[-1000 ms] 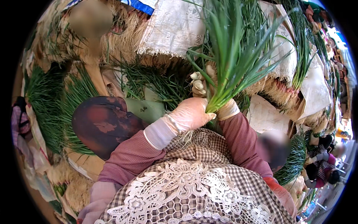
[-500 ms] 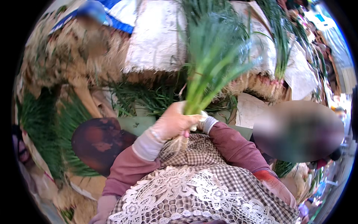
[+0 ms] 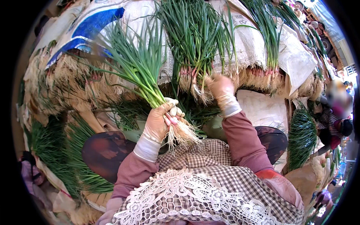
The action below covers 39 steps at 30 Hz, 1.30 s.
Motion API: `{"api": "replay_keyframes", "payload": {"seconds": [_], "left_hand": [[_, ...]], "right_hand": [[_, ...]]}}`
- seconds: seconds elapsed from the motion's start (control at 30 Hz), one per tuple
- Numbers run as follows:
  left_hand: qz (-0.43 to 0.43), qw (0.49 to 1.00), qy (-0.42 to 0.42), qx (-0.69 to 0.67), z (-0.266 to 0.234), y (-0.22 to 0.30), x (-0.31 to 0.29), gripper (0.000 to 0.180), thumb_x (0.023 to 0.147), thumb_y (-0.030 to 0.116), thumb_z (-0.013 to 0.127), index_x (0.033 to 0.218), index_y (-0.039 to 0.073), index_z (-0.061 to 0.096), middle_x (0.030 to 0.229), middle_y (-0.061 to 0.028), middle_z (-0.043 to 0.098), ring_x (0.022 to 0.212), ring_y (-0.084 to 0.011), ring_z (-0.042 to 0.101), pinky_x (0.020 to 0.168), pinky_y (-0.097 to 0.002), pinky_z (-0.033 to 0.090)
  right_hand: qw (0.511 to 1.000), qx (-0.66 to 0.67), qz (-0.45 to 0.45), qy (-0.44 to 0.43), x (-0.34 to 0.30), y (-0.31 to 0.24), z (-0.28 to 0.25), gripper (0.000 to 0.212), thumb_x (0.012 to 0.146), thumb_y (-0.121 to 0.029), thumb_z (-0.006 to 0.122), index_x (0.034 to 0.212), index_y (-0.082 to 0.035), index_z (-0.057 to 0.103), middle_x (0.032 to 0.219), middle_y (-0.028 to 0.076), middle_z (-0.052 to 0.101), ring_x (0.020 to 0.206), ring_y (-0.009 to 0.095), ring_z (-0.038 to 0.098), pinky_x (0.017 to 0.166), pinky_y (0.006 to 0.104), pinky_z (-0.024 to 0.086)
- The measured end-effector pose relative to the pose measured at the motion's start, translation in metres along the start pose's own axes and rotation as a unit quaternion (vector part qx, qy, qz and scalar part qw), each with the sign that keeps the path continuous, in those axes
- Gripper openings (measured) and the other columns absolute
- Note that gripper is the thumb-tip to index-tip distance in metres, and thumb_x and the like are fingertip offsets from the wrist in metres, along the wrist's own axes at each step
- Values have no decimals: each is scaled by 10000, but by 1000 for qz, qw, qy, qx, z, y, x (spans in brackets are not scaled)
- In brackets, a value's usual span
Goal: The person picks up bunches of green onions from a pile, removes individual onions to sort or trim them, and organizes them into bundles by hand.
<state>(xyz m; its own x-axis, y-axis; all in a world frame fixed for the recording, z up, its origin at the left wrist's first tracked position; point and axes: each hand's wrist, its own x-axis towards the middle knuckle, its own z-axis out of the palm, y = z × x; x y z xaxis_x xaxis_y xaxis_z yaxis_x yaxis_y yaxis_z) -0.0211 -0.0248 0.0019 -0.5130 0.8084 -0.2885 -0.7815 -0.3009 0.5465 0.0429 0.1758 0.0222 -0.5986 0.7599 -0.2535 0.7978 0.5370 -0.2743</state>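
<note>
My left hand [image 3: 159,122] is closed round a bunch of spring onions [image 3: 148,84], just in front of the checked apron. Their green leaves fan up to the far left, while pinkish bulbs and long pale roots hang out below the fist. Farther forward and to the right, my right hand [image 3: 222,88] has its fingers curled together at the root ends of a loose pile of spring onions [image 3: 193,48]. What is between those fingertips, if anything, is hidden. Both hands seem to wear thin pale gloves with white cuffs.
White woven sacks [image 3: 245,41] cover a long heap of spring onions, whose roots [image 3: 71,84] stick out toward me. More green bundles lie at the left [image 3: 80,150] and right [image 3: 303,137]. Loose leaves lie between my knees. People sit at the far right.
The spring onion bunch has swung left and down, leaves tilting left, in my left hand. My right hand has left the bunch and reached forward and right to the pile.
</note>
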Motion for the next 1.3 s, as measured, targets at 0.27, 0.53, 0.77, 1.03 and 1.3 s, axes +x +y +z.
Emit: {"api": "replay_keyframes", "payload": {"seconds": [0.27, 0.53, 0.77, 1.03, 1.3], "left_hand": [[51, 997, -34, 47, 18, 13, -8, 153, 786, 115, 507, 871, -12, 519, 504, -30, 437, 571, -169, 513, 658, -329, 460], [77, 989, -121, 19, 10, 16, -8, 362, 756, 145, 550, 1042, -54, 450, 541, -20, 453, 601, -176, 498, 722, -381, 431], [30, 999, -14, -2, 5, 14, -4, 226, 798, 100, 465, 952, -65, 483, 560, -84, 495, 613, -200, 526, 737, -389, 459], [-51, 995, 12, 90, 8, -5, 12, 208, 820, 70, 421, 940, -82, 495, 953, -183, 558, 803, -235, 574, 749, -308, 472], [-34, 999, 24, 35, -8, -11, 2, 115, 799, 79, 490, 881, 0, 506, 784, -110, 567, 703, -232, 578, 660, -330, 492]], "right_hand": [[999, -21, -41, -6, 19, -15, 5, 398, 786, -463, 457, 880, -100, 589, 753, 100, 597, 676, 222, 584, 625, 351, 457], [884, 456, -94, -46, 35, 5, -30, 297, 793, -261, 536, 985, -35, 547, 827, 96, 601, 707, 152, 570, 626, 258, 464], [877, 453, -154, -46, 25, 37, -57, 281, 826, -225, 513, 932, 32, 554, 732, 61, 589, 660, 99, 533, 570, 203, 423], [926, 52, -374, -28, -66, 0, 30, 405, 822, -417, 436, 935, -54, 573, 754, 127, 598, 642, 215, 557, 607, 322, 438], [671, 639, -84, -367, -44, -31, 57, 415, 873, -391, 308, 1020, -45, 484, 896, 36, 530, 811, 136, 514, 703, 265, 421]]}}
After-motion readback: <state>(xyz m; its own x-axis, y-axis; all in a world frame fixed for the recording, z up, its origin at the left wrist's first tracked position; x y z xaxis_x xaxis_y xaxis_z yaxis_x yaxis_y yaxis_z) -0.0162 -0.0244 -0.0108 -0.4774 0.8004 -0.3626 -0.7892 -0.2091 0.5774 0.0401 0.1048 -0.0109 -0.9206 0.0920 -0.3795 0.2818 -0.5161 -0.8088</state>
